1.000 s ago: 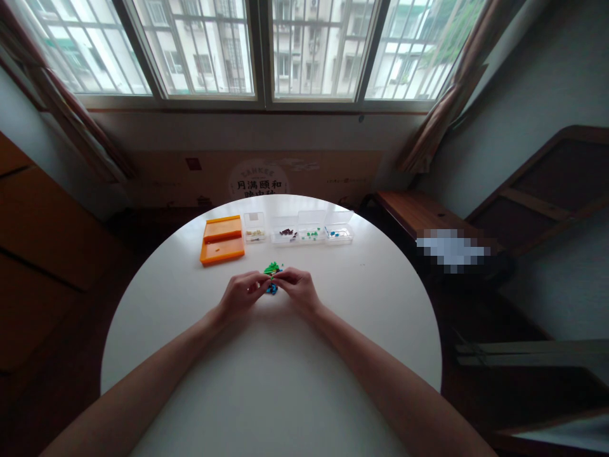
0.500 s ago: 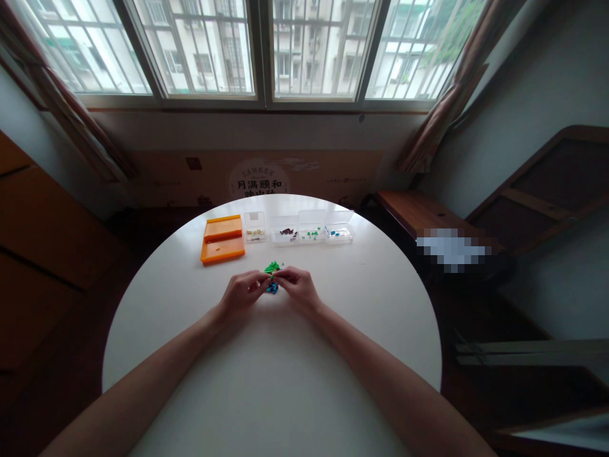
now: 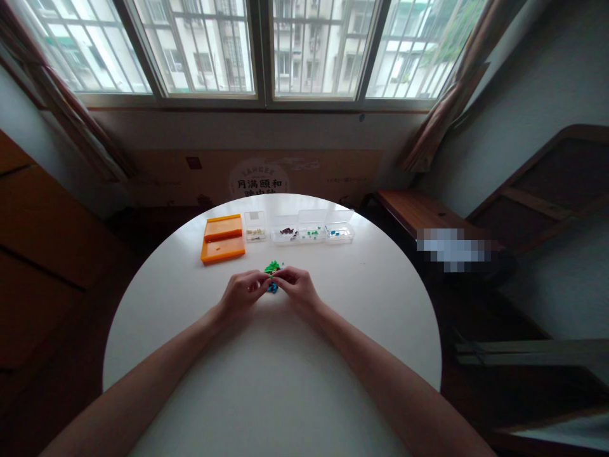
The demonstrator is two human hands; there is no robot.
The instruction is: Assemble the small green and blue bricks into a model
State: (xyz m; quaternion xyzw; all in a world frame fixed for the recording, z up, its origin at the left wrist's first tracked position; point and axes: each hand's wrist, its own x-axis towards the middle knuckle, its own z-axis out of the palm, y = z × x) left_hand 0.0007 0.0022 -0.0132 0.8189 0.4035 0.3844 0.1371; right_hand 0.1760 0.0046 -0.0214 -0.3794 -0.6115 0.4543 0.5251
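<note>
My left hand (image 3: 242, 289) and my right hand (image 3: 297, 285) meet fingertip to fingertip over the middle of the table. Both are closed in a pinch. Whatever lies between the fingertips is too small to make out, though a bit of green shows there. Just beyond the fingers is a heap of small bright green plastic pieces (image 3: 272, 266), which look like toy building bricks. Blue pieces (image 3: 272, 288) show below the fingertips, with darker bits among them. My fingers hide part of this cluster.
An orange two-part tray (image 3: 222, 258) rests at the table's far left. Right of it stand clear plastic boxes with pale (image 3: 255, 232), dark brown (image 3: 287, 232), green (image 3: 313, 233) and blue pieces (image 3: 335, 233). The round white table (image 3: 266, 381) has its far edge behind them.
Hardly anything differs. Both hands stay pinched at the same spot, with only a slight shift at the fingertips.
</note>
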